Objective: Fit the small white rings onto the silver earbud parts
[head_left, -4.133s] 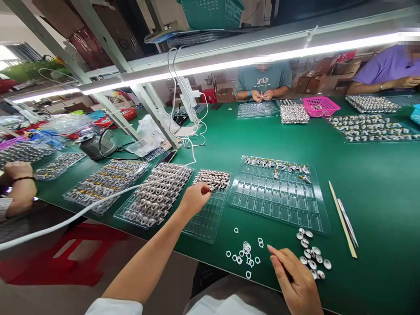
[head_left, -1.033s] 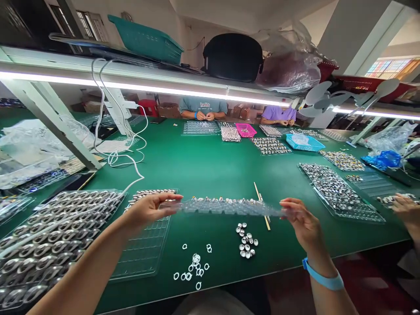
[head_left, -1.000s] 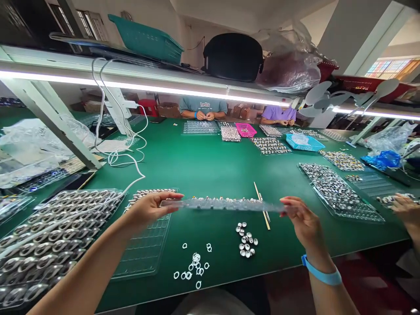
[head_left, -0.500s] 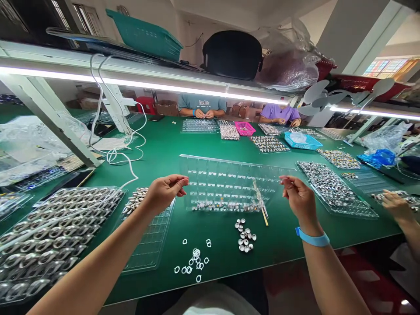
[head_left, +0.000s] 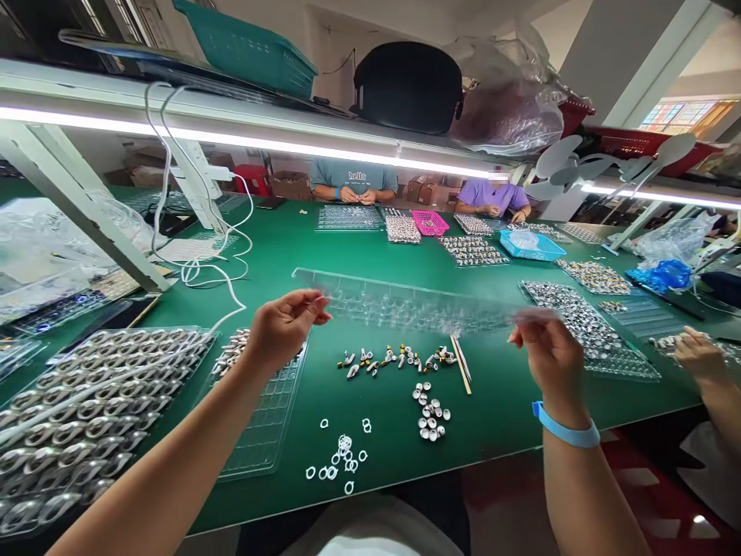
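Observation:
Both of my hands hold a clear plastic compartment tray [head_left: 405, 305] in the air above the green table [head_left: 359, 262]. My left hand [head_left: 283, 328] pinches its left edge and my right hand [head_left: 547, 355] pinches its right edge. The tray looks empty. Below it a row of small metal parts [head_left: 399, 359] lies loose on the table. Nearer to me are a cluster of silver caps [head_left: 430, 413] and a scatter of white rings [head_left: 341, 455].
Trays of metal parts [head_left: 98, 401] and a part-filled clear tray [head_left: 260, 409] lie at left, and another filled tray [head_left: 584, 332] at right. Thin sticks [head_left: 460, 363] lie by the parts. Two people work across the table; a co-worker's hand [head_left: 695, 351] shows at right.
The tray was lifted off the table and tipped up on edge. The small metal parts slid out of it and now lie on the table. My hands have risen.

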The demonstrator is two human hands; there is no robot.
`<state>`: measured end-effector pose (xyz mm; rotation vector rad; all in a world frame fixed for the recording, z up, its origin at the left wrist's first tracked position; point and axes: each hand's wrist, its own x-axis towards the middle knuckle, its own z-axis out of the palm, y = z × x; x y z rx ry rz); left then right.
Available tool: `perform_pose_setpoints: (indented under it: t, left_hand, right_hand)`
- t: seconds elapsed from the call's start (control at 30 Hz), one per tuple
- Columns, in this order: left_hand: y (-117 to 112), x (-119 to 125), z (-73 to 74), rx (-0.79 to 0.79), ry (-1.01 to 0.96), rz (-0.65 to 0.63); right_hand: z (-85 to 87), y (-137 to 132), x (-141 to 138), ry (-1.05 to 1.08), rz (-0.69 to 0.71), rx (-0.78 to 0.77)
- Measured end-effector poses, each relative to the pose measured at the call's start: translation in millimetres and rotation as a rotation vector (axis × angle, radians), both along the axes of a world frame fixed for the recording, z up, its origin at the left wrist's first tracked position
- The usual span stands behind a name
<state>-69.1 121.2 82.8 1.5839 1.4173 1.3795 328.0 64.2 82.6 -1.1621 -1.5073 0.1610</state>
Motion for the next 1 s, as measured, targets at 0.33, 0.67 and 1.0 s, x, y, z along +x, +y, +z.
perform_pose_setpoints:
  t: [0.33, 0.67, 1.0]
  left_hand:
    - [21, 31, -20.4, 0.054, 0.097, -0.277]
    - [-19, 34, -25.0, -0.136, 0.252, -0.316]
    - [-61, 31, -37.1, -0.149, 0.368, -0.418]
  right_hand:
    - [-33.0, -29, 48, -0.571, -0.438, 0.314]
    - [-115.0, -15, 89, -0.886, -0.582, 0.029]
    - [-142.5, -3, 86, -1.031, -0.489, -0.297]
